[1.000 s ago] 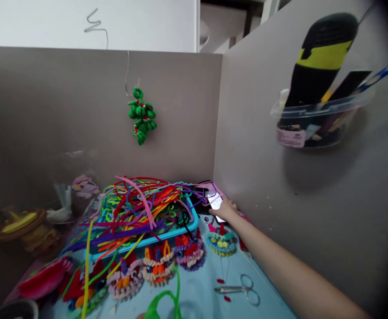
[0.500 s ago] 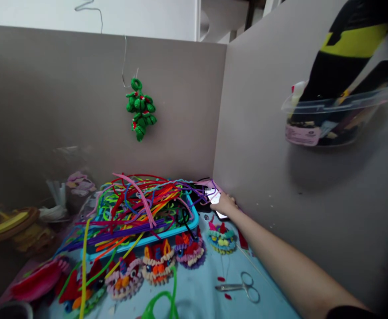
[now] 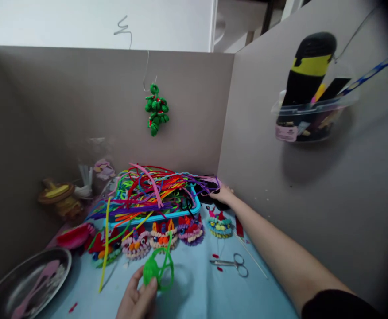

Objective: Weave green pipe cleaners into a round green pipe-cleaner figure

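Note:
My left hand [image 3: 139, 294], low in the middle, is closed with thumb and fingers on a coiled bright green pipe cleaner [image 3: 151, 270]; its loops and one end stick out to the right. My right hand [image 3: 223, 195] reaches to the far corner, over a dark phone [image 3: 221, 204]. Its fingers are small and partly hidden, so I cannot see whether they grip. Several pipe-cleaner animal faces [image 3: 163, 235] stand in a row in front of a blue basket [image 3: 199, 207] heaped with colourful pipe cleaners [image 3: 154, 190]. One blue-yellow face [image 3: 219, 225] sits near my right forearm.
Small scissors [image 3: 230, 263] lie on the light-blue cloth. At lower left stands a metal bowl [image 3: 66, 257] with a pink tool [image 3: 37, 285]. Grey partitions enclose the back and right; a clear tub [image 3: 313, 108] and a green pipe-cleaner ornament [image 3: 156, 110] hang on them.
The view has shifted, bringing my left hand with the green pipe cleaner and the metal bowl into sight. The phone's screen, lit before, now looks dark. My right hand stays at the far corner.

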{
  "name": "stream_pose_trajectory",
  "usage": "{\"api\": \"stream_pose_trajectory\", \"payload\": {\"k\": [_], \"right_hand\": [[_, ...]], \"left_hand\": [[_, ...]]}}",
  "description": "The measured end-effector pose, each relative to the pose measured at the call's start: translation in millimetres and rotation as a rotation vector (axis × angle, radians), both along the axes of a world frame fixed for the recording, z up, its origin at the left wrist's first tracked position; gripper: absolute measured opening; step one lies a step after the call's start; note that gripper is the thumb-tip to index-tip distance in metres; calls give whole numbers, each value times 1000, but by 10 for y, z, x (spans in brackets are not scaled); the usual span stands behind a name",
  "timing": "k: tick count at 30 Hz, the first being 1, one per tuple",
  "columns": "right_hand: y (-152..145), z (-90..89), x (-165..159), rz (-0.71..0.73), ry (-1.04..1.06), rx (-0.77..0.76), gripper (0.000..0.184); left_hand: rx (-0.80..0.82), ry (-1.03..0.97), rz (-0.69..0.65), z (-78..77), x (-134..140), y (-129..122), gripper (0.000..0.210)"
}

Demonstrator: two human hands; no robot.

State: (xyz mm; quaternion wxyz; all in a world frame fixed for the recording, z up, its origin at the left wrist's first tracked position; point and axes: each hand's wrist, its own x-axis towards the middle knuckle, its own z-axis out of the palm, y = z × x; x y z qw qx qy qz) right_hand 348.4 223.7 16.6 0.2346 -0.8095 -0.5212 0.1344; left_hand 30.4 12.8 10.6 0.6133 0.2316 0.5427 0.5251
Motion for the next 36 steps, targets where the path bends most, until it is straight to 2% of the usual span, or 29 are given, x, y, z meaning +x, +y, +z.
{"api": "stream_pose_trajectory", "payload": {"k": [1,3,5,7,8,10,12,15,18,22,27,32,36], "right_hand": [[-121,104,-87,-11,8,93,59],[-458,287,-346,27,61,425,40],[-892,393,-689,240,238,677,19],[-1342,408,-1038,499,438,698,13],[-1541,387,-1189,577,523,649,11],[-1840,311,-1412,630,629,580,9],[-1991,223,-1528,599,702,534,9],[-2024,108,-1593,558,865,459,15],[-1999,26,-1635,594,1009,398,18],[-2003,-54,-1658,597,1099,370,20],[-1974,-146,-1600,595,893,515,17],[-1933,-208,-1573,612,796,506,15],[-1931,-246,-1600,581,809,502,18]], "left_hand": [[28,-14,-2,67,12,-19,65],[86,-16,0,189,33,-53,61],[160,15,17,256,50,-74,61],[216,54,29,251,60,-79,59],[235,72,25,226,62,-76,59],[290,103,1,153,59,-63,57],[322,132,-19,79,52,-50,57],[372,152,-93,0,43,-42,58],[419,169,-172,-51,40,-45,57],[465,167,-236,-103,45,-47,56],[478,130,-275,-117,55,-43,57],[480,111,-278,-93,81,-68,59],[510,48,-271,-111,120,-80,65]]}}
